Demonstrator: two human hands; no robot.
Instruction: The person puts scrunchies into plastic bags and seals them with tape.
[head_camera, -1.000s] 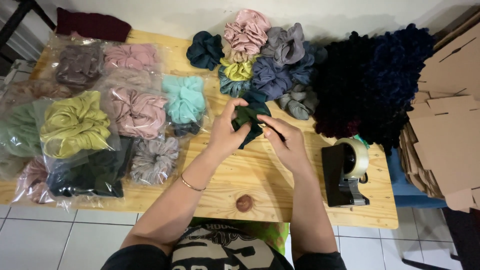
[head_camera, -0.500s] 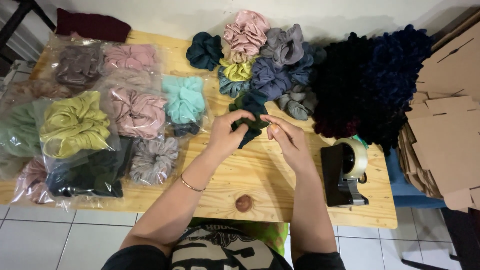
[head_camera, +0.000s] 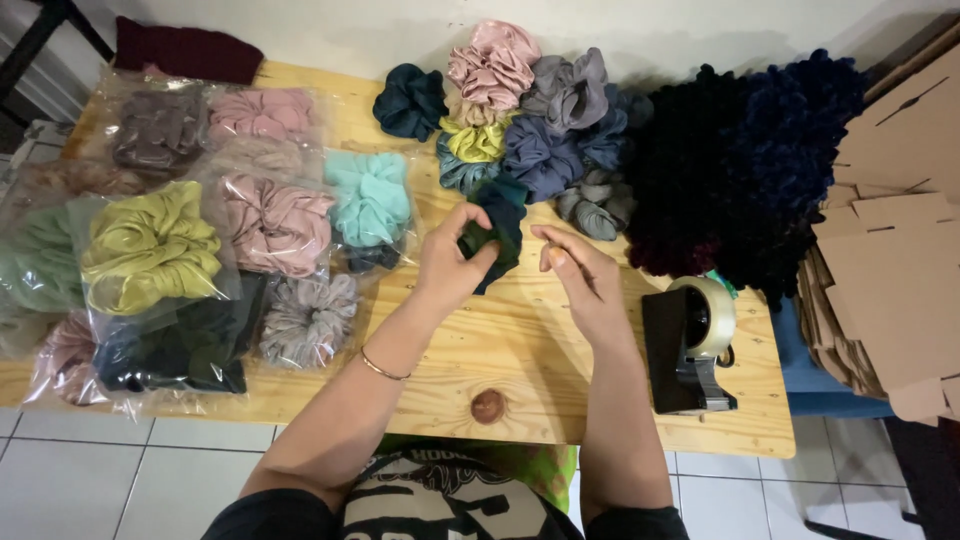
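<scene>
Left hand: the left hand (head_camera: 452, 262), just above the middle of the frame, has its fingers clamped on a dark green scrunchie (head_camera: 492, 238).
Right hand: the right hand (head_camera: 583, 275) sits just to the right of the scrunchie, not touching it, fingers loosely curled with thumb and forefinger a little apart, holding nothing.
Scrunchie: held just above the wooden table (head_camera: 530, 350), at the lower edge of the loose scrunchie pile (head_camera: 530, 130) at upper centre.
Left side of frame: bagged scrunchies (head_camera: 190, 230) in clear plastic, among them yellow-green, pink, turquoise and grey ones.
Upper right: a heap of black and navy scrunchies (head_camera: 740, 170).
Right of centre: a black tape dispenser (head_camera: 690, 345) near the right hand.
Far right edge: stacked flat cardboard (head_camera: 890, 250).
Wrist: a thin gold bangle (head_camera: 380, 367) on the left arm.
</scene>
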